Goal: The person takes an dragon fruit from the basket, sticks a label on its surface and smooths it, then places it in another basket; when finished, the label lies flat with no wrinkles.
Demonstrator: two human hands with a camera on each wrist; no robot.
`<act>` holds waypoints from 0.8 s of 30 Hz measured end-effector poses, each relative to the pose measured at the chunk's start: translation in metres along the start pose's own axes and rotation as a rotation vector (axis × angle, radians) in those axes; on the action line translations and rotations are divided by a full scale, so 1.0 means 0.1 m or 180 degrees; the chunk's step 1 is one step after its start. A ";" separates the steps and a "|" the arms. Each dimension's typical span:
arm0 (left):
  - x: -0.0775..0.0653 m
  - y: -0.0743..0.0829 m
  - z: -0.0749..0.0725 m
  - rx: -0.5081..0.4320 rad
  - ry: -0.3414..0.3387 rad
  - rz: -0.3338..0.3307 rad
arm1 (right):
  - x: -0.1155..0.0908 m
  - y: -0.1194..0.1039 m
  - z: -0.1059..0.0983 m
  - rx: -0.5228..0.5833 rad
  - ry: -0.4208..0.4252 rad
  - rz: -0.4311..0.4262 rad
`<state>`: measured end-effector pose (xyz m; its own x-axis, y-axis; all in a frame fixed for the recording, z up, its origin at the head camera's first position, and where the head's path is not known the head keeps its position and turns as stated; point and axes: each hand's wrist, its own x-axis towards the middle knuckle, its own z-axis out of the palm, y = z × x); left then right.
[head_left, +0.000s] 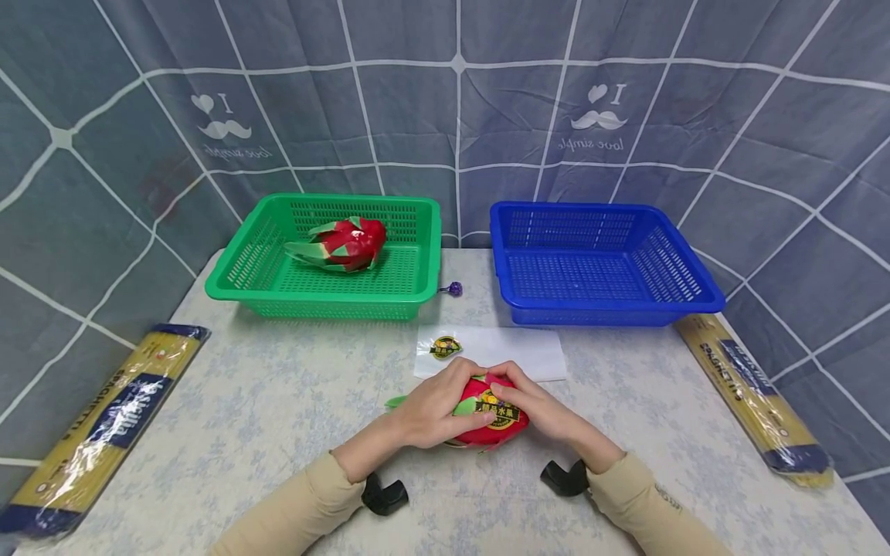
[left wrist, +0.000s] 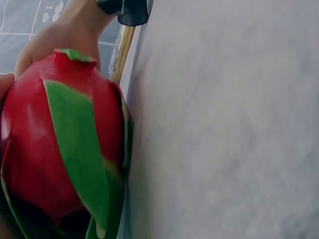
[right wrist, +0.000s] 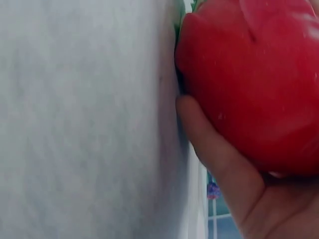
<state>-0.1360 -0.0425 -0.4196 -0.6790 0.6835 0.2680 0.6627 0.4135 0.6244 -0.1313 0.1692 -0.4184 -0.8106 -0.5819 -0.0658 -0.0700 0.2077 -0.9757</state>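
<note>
Both hands hold a red dragon fruit (head_left: 480, 438) with green scales, low over the table near its front. My left hand (head_left: 427, 405) wraps its left side, thumb lying across the front onto a black-and-gold label (head_left: 507, 415). From the right, my right hand (head_left: 549, 409) grips the fruit, its thumb at the label's upper edge. In the right wrist view a finger (right wrist: 219, 154) curves under the red skin. The left wrist view shows a long green scale (left wrist: 79, 144) on the fruit. Just behind the hands lies a white sheet (head_left: 514, 351) bearing another label (head_left: 445, 347).
A green basket (head_left: 334, 297) at back left holds another dragon fruit (head_left: 354, 243). At back right stands a blue basket (head_left: 598, 305). Between them lies a purple-wrapped lollipop (head_left: 455, 289). Spaghetti packs lie along the left (head_left: 111, 425) and right (head_left: 758, 401) table edges.
</note>
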 end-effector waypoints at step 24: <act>0.01 0.02 0.15 -0.0181 0.0687 -0.0263 | -0.05 0.05 -0.12 -0.0054 -0.0564 -0.0243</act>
<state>-0.1311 -0.0317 -0.4291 -0.7860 0.5017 0.3612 0.5873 0.4239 0.6895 -0.1349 0.1826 -0.4204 -0.6875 -0.7256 -0.0290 -0.1382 0.1700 -0.9757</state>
